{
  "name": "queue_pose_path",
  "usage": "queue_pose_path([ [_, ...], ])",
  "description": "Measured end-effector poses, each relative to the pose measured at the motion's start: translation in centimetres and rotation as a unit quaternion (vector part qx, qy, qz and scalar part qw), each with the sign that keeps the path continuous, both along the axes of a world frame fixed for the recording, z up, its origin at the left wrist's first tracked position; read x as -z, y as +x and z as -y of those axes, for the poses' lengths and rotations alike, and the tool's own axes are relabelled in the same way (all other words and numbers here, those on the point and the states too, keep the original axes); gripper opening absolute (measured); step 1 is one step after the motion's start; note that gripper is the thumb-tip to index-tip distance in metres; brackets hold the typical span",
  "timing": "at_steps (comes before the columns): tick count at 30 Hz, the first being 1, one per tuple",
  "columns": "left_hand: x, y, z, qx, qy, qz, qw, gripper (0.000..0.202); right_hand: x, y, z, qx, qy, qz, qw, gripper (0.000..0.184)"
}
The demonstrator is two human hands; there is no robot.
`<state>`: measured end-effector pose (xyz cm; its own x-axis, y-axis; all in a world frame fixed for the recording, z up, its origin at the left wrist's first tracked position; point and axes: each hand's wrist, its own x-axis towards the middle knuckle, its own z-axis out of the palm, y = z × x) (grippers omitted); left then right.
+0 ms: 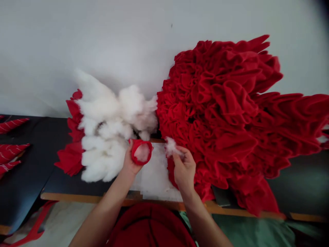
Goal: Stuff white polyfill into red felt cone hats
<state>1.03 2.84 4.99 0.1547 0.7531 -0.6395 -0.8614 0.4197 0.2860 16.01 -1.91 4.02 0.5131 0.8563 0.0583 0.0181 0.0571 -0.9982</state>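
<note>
My left hand [132, 161] is closed round a small red fabric pouch [133, 155], whose round mouth faces up toward me. White filling shows inside that mouth. In my right hand [184, 168], a small tuft of white stuffing fibre [170, 145] is pinched between thumb and fingers, apart from the pouch and to its right. A big heap of white stuffing [105, 157] lies just left of my left hand. Beside and behind my right hand rises a tall pile of red fabric pieces [216, 113].
White sheets [156, 175] lie on the black table [69, 185] between my arms. More red fabric pieces [70, 159] sit left of the stuffing. Red cones with white stripes [12, 151] lie at the far left. A pale wall [102, 41] stands behind the table.
</note>
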Motion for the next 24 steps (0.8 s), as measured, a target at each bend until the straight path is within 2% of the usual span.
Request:
queue_pose_path([
  [2,-0.3,0.1,-0.1,0.005,0.008,0.005,1.000,0.036,-1.0,-0.7,0.9,-0.024,0.078,0.108,0.991,0.014],
  [4,-0.6,0.6,0.2,0.033,0.014,0.013,0.999,0.037,-1.2,-2.0,1.0,-0.057,0.144,0.214,0.964,0.023],
  [8,-0.9,1.5,1.1,0.045,0.071,0.001,0.996,0.030,-0.3,-4.5,0.3,-0.104,0.180,0.331,0.921,0.039],
  [11,-0.9,1.4,1.6,0.033,0.123,-0.017,0.992,0.025,0.0,-5.3,0.8,-0.159,0.180,0.348,0.906,0.052],
  [16,-1.0,0.7,2.7,0.041,0.210,-0.029,0.976,0.054,-0.9,-4.8,1.7,-0.223,0.184,0.369,0.883,0.064],
  [19,-0.9,0.6,3.1,0.053,0.229,-0.032,0.971,0.062,-1.8,-4.4,1.4,-0.265,0.187,0.362,0.874,0.063],
  [21,-0.8,0.4,3.1,0.051,0.220,-0.026,0.974,0.062,-2.1,-4.1,1.5,-0.252,0.183,0.354,0.882,0.058],
  [24,-0.8,0.2,2.9,0.038,0.206,-0.022,0.978,0.057,-1.9,-4.0,2.5,-0.163,0.191,0.363,0.897,0.052],
])
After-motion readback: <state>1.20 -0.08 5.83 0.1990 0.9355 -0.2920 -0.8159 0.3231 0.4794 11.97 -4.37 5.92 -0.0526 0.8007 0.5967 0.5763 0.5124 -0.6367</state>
